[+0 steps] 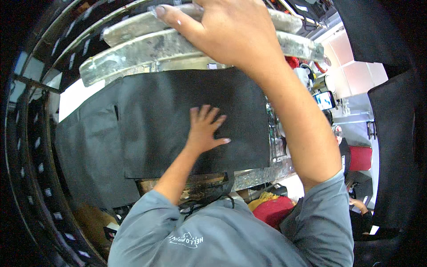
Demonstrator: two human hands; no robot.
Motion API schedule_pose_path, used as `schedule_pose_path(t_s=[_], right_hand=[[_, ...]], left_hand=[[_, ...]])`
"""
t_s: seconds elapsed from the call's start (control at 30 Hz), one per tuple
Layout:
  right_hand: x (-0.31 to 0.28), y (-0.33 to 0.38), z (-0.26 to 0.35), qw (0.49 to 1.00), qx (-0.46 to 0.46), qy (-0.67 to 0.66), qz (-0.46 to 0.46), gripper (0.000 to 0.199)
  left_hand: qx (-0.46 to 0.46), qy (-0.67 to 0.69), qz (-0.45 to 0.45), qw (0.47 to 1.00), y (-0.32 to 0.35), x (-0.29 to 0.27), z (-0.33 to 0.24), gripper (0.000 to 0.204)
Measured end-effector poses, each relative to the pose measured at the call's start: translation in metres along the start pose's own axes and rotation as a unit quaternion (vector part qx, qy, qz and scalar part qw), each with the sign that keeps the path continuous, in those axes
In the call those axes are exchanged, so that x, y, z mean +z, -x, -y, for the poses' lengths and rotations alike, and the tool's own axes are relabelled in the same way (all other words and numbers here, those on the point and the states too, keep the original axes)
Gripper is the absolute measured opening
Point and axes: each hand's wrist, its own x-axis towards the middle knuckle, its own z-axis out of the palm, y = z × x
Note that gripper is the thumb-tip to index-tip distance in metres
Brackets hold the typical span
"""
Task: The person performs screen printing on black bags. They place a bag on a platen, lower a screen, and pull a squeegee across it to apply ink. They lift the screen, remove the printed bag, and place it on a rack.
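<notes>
My left hand (pixel 206 130) lies palm down, fingers spread, on a black fabric panel (pixel 155 129) that looks like a flat bag. Larger in view and nearer to me, my right hand (pixel 235 31) reaches up past the top edge. Its thumb stretches left across a mottled grey-white frame bar (pixel 129 32); its other fingers are cut off, so I cannot make out whether they grip the bar. A second stained bar (pixel 133 60) runs below, just beyond the panel's far edge. More black fabric (pixel 89 155) extends left of the panel.
Dark racks (pixel 49 178) with small white tags curve along the left. At right are a phone (pixel 325 100) on a holder, a red seat-like object (pixel 360 158), hanging black panels (pixel 398 147) and another person's arm (pixel 358 205). Red cloth (pixel 275 212) lies near my waist.
</notes>
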Motion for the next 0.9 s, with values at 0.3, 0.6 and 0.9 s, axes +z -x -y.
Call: schedule_pose_path(t_s=[0.3,0.6,0.9], right_hand=[[0.017,-0.016,-0.019,0.993,-0.082,0.024,-0.084,0.073],[0.012,0.006,-0.009,0.997,-0.05,0.03,-0.057,0.074],[0.037,0.029,-0.016,0.985,-0.089,0.058,-0.136,0.071]], left_hand=[[-0.093,-0.029,0.036,0.995,0.03,0.047,-0.015,0.121],[-0.078,-0.022,0.02,0.996,0.026,0.052,-0.024,0.119],[-0.164,0.399,-0.25,0.867,0.037,-0.075,-0.016,0.097]])
